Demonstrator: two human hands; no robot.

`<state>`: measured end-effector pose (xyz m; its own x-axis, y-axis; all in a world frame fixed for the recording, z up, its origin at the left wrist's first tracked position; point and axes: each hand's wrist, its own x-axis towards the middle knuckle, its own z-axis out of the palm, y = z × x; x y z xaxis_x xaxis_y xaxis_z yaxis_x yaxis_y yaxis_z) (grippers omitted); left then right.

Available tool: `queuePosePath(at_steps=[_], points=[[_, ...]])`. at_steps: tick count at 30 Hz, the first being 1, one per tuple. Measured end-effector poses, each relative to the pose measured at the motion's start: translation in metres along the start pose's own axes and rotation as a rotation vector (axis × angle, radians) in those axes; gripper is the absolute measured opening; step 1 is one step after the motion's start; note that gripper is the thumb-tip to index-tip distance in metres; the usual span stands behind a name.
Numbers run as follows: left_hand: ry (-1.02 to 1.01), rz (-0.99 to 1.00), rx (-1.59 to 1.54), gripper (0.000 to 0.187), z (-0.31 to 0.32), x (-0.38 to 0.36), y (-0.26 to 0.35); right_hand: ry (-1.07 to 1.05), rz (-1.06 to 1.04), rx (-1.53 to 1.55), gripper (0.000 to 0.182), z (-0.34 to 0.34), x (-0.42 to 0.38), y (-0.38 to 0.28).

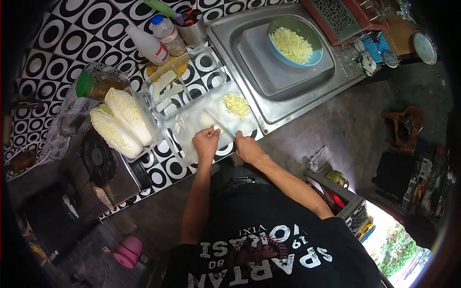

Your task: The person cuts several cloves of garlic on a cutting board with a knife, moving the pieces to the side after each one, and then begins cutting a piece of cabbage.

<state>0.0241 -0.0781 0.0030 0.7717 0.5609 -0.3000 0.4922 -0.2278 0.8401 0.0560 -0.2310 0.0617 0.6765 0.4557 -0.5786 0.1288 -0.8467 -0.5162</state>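
My right hand is closed round the handle of a knife, whose blade points up and left over a translucent cutting board. Just left of the blade, the closed fingers of my left hand hold a small pale piece of food against the board. Beyond the knife lies a pile of finely chopped pale yellow bits. A few thin white slivers rest on the board's left part. Behind it, a clear divided container holds pale flat pieces.
Two napa cabbages lie in a clear tray at the left, beside a stove. Bottles and a green-lidded jar stand behind. A bowl of chopped vegetable sits over the steel sink at the right.
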Motion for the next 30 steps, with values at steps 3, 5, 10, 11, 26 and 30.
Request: queuePosePath(at_steps=[3, 5, 10, 11, 26, 30], points=[[-0.017, -0.031, -0.038, 0.022, -0.001, 0.001, 0.002, -0.005, -0.004, -0.008, 0.018, -0.002, -0.003, -0.007], [-0.022, -0.043, -0.062, 0.022, 0.000, 0.002, 0.001, 0.009, -0.016, 0.005, 0.018, -0.001, -0.004, -0.008], [-0.079, -0.104, 0.022, 0.028, -0.004, 0.004, 0.017, 0.029, -0.012, 0.052, 0.018, 0.002, -0.010, -0.012], [-0.079, -0.108, 0.023, 0.028, -0.006, 0.003, 0.020, 0.032, -0.018, 0.062, 0.018, 0.004, -0.009, -0.010], [-0.109, -0.120, -0.070, 0.023, -0.006, 0.002, 0.020, 0.019, -0.038, 0.037, 0.023, 0.027, 0.007, 0.006], [-0.100, -0.110, -0.029, 0.024, -0.007, 0.003, 0.032, 0.029, -0.039, 0.010, 0.030, 0.019, 0.005, -0.001]])
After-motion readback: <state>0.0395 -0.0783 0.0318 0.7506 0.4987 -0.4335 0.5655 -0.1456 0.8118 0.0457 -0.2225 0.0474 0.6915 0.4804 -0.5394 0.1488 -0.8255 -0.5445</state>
